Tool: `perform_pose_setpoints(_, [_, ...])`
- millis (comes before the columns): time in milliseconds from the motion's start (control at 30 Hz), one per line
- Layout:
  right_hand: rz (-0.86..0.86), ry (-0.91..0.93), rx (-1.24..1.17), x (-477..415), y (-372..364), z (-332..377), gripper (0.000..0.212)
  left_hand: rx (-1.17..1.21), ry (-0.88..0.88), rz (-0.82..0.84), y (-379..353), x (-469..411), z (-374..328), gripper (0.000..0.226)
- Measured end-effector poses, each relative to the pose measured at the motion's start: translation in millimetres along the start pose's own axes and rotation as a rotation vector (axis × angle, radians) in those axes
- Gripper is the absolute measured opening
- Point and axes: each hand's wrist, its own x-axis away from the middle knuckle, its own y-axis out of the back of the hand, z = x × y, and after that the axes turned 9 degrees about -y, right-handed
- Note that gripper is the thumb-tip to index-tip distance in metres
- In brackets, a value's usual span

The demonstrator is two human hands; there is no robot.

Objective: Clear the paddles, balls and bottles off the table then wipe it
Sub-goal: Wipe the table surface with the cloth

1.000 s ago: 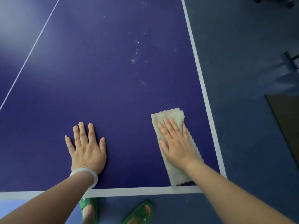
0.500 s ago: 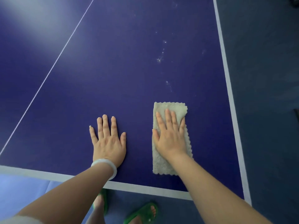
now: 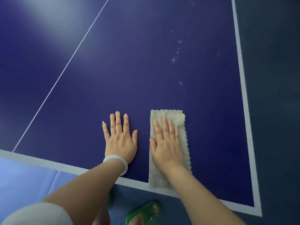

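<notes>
Wipe stage, by the look of it.

- cloth [image 3: 172,116]: pale, folded into a long strip, lower centre-right of the frame. It lies flat on the blue worktop [image 3: 129,70], with its near end over the white border line at the near edge.
- right hand [image 3: 167,146]: palm down on the cloth, fingers straight and close together. Grip not closed on anything, it just presses flat.
- left hand [image 3: 121,143]: flat on bare worktop just left of the cloth, not touching it, fingers straight and slightly spread. White bangle [image 3: 116,161] on the wrist. Reads as a brace.
- white specks [image 3: 174,59]: scattered trail in the upper right of the frame, beyond the cloth's far end, apart from it.

Handling, my guess: the cloth is light, soft and floppy with no stiffness, and the fuzzy pile should drag on the smooth top. Pushed from one end it would likely bunch or unfold. Best hold is a flat palm over the middle with fingers towards the leading edge, as here. Pinching a corner would only suit lifting it. The specks look like the next target.
</notes>
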Motion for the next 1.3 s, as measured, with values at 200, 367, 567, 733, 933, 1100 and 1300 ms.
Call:
perform_pose_setpoints(200, [-0.001, -0.270, 0.032, -43, 30, -120, 0.061, 0.011, -0.001, 0.004, 2, -1, -1, 0.069])
perform_pose_setpoints(367, [-0.045, -0.647, 0.007, 5, 30, -128, 0.059, 0.001, 0.000, 0.002, 1, 0, -1, 0.069])
perform_pose_setpoints(567, [-0.024, -0.113, -0.011, -6, 2, -11, 0.063, 0.008, -0.004, 0.008, 2, 0, -1, 0.071])
perform_pose_setpoints(733, [0.039, -0.014, 0.037, -67, 23, -75, 0.064, 0.016, -0.002, -0.011, 0, -1, 0, 0.070])
perform_pose_setpoints(933, [-0.013, -0.638, 0.023, -41, 32, -123, 0.060, 0.003, 0.004, -0.008, -2, -1, -1, 0.071])
perform_pose_setpoints(1100, [0.006, -0.179, -0.039, -80, 21, -20, 0.059, -0.007, -0.007, -0.014, -4, -2, 1, 0.070])
perform_pose_setpoints(1300, [0.085, 0.177, 0.046, -153, 31, -25, 0.058, -0.009, -0.013, -0.039, -5, -1, 1, 0.069])
